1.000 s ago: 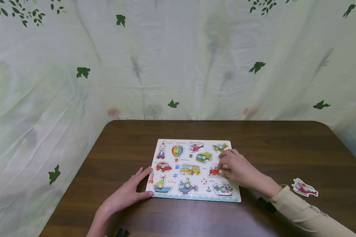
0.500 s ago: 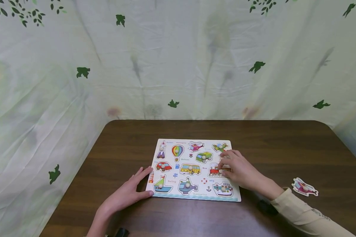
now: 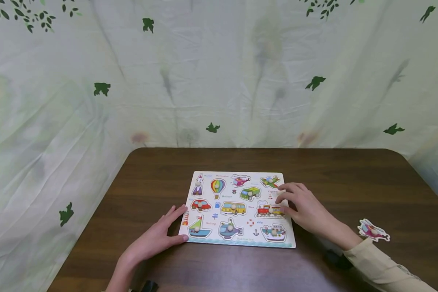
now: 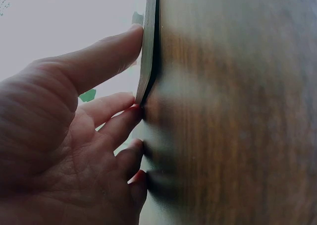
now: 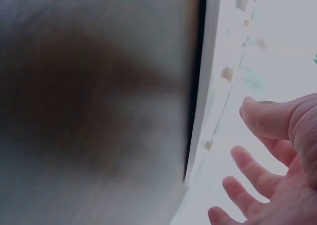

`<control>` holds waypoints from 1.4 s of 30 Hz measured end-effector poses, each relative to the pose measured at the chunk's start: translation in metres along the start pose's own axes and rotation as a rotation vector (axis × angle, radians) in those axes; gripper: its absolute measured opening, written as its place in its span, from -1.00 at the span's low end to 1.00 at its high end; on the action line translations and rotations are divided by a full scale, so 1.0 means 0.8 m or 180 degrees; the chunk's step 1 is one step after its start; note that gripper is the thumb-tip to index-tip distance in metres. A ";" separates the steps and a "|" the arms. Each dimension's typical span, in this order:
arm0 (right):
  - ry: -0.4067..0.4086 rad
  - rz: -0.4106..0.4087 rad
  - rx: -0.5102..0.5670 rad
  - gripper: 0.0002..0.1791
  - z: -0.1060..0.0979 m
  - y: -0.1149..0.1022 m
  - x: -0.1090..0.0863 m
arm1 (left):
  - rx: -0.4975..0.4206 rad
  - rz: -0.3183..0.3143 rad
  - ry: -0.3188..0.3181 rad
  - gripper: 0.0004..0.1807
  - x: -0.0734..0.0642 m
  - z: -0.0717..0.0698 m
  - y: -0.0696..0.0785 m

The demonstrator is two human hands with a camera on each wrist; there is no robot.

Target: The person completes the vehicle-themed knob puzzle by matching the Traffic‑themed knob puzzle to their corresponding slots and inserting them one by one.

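Observation:
A white peg puzzle board (image 3: 241,242) with vehicle pictures lies flat on the table. My left hand (image 3: 158,235) rests at its left edge, thumb and fingertips touching the side; the left wrist view shows them along the board's thickness (image 4: 148,51). Over the right edge hovers my right hand (image 3: 306,207), fingers loosely bent and holding nothing. Just left of its fingertips sits the train piece (image 3: 264,211), in its place. The plane piece (image 3: 269,181) lies above it on the board, the ship piece (image 3: 273,233) below.
To the right, beside my sleeve (image 3: 377,259), a loose pink helicopter piece (image 3: 373,231) lies on the dark wooden table (image 3: 350,178). Behind the table hangs a pale curtain (image 3: 233,81) with leaf prints.
My right hand has let go of the train piece and drawn back a little to the right, uncovering the whole train. The left hand stays at the board's edge.

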State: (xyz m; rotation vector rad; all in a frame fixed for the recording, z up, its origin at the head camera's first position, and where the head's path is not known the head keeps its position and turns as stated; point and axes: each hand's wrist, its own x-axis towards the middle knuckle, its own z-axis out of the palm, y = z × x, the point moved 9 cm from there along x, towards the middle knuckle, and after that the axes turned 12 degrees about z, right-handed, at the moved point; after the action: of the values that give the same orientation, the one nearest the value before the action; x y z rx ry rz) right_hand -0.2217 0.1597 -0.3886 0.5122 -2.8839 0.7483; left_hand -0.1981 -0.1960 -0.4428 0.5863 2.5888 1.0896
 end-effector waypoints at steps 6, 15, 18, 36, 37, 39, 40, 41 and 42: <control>0.0036 0.0143 0.0014 -0.75 -0.017 0.011 -0.009 | 0.0005 0.0034 -0.0001 -0.08 0.000 -0.002 0.002; 0.0193 0.0164 0.0038 -0.72 -0.044 0.033 -0.038 | -0.0002 0.0009 -0.0010 -0.08 0.002 -0.001 0.001; 0.0314 0.0095 0.0017 -0.69 -0.053 0.040 -0.047 | 0.0008 0.0011 -0.0003 -0.07 0.002 -0.001 0.001; 0.0566 0.0086 -0.0172 -0.61 -0.096 0.084 -0.088 | -0.0035 0.0009 -0.0007 -0.08 0.000 0.000 0.001; 0.0572 0.0088 -0.0184 -0.60 -0.098 0.088 -0.090 | -0.0042 -0.0004 -0.0006 -0.08 0.000 0.000 0.001; 0.0579 0.0111 -0.0186 -0.59 -0.102 0.094 -0.094 | -0.0059 -0.0009 -0.0006 -0.08 0.000 0.000 0.001; 0.0571 0.0135 -0.0179 -0.59 -0.104 0.097 -0.096 | -0.0061 0.0005 -0.0007 -0.08 -0.001 0.000 0.001; 0.0555 0.0171 -0.0169 -0.60 -0.106 0.101 -0.098 | -0.0066 0.0005 -0.0006 -0.08 -0.001 0.000 0.002; 0.0544 0.0220 -0.0169 -0.60 -0.108 0.105 -0.100 | -0.0062 0.0015 -0.0005 -0.08 -0.001 -0.001 0.002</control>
State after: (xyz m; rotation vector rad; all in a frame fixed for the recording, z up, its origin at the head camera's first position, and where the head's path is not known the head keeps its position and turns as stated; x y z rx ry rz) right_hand -0.1735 0.2946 -0.3669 0.3267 -2.7659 0.6869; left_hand -0.1971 -0.1958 -0.4409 0.5890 2.5738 1.1141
